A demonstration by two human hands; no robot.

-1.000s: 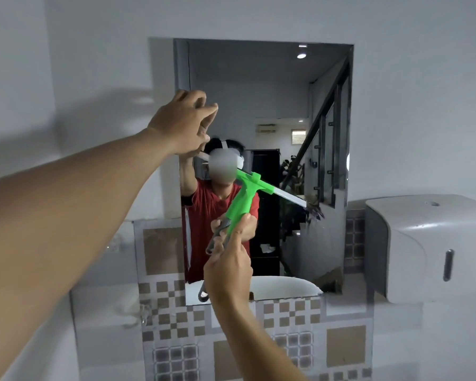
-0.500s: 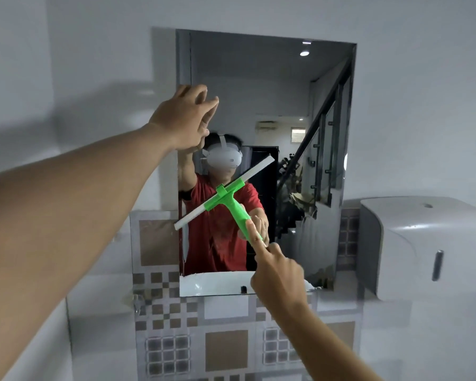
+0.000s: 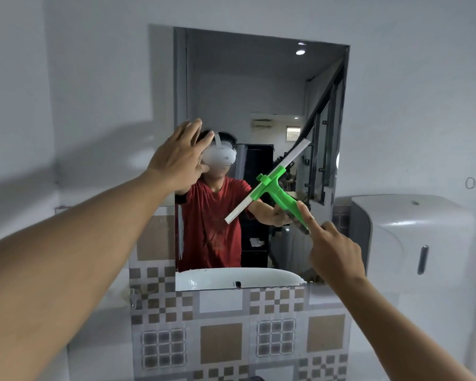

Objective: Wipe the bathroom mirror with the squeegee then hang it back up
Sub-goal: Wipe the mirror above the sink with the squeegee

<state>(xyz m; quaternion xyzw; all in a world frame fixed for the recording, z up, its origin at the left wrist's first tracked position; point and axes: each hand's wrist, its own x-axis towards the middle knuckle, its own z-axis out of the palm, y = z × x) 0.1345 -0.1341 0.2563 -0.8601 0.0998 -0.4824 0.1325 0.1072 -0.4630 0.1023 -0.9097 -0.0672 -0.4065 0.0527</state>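
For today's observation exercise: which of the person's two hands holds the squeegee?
The right hand, gripping the green squeegee by its handle. The left hand is empty, fingers spread at the mirror's left edge.

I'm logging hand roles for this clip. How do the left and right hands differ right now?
The left hand is open and empty with fingers spread; the right hand grips the green squeegee. The left is raised higher, at the mirror's left edge; the right sits lower, toward its right side. Both are bare.
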